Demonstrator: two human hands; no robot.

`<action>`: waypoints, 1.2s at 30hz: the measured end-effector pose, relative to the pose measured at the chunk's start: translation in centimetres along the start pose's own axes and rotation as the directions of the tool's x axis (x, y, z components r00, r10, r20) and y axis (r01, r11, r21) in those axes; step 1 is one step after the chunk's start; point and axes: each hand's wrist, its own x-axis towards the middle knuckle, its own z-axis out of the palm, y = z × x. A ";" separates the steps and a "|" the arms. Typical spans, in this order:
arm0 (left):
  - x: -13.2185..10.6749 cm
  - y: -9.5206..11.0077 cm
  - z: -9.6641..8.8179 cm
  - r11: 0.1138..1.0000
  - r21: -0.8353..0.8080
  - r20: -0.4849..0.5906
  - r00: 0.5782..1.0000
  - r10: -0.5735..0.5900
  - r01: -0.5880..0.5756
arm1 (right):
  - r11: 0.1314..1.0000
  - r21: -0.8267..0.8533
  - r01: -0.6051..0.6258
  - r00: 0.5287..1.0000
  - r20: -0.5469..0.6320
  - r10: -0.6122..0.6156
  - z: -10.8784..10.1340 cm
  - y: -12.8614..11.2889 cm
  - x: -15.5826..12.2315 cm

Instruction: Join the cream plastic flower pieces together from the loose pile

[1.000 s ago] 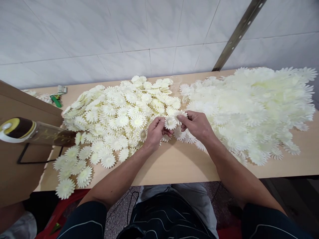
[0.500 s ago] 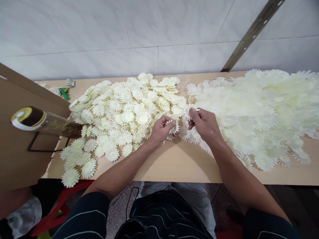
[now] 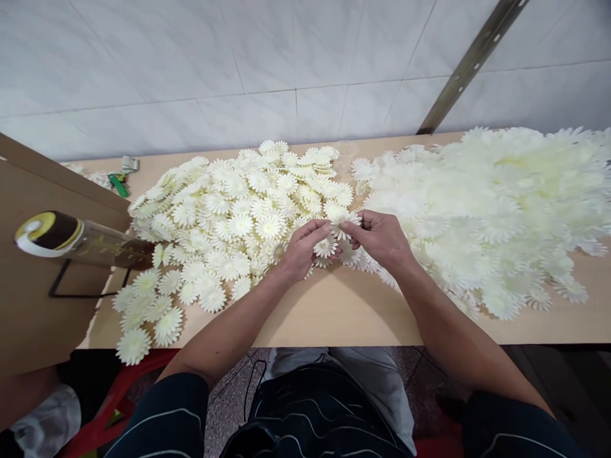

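Note:
Between both hands is a cream artificial flower (image 3: 345, 224), pinched at its right edge by my right hand (image 3: 382, 236). My left hand (image 3: 305, 247) is closed around another flower head (image 3: 326, 247) just below, and its thumb and forefinger tips meet the left edge of the upper flower. Behind my left hand spreads a heap of layered cream flowers (image 3: 238, 203). A second, paler pile of flat flower pieces (image 3: 477, 203) lies to the right of my right hand. Parts of the fingers are hidden behind the petals.
A bottle of brown liquid (image 3: 105, 245) stands at the left by a cardboard panel (image 3: 42, 305). A green object (image 3: 118, 184) lies at the back left of the wooden table (image 3: 344, 318). Behind is a tiled wall (image 3: 267, 51) with a metal upright (image 3: 470, 67).
My right hand has moved left with its flower, bringing it up against the fingertips of my left hand. My left hand keeps its flower. The camera view has shifted slightly.

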 end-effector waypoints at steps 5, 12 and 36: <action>0.1 -0.6 0.0 0.987 0.097 -0.027 0.991 0.134 -0.131 | 0.996 -0.088 -0.015 1.000 0.015 0.016 -0.1 -0.3 -0.2; 0.3 -0.9 -0.2 0.969 0.155 -0.116 0.970 0.212 -0.194 | 1.000 0.006 0.005 0.978 0.209 -0.007 -1.5 -1.0 -0.1; 0.2 -0.8 -0.1 0.984 0.082 -0.101 0.981 0.165 -0.157 | 0.960 -0.227 0.161 0.986 0.080 -0.147 -6.3 -1.8 -0.8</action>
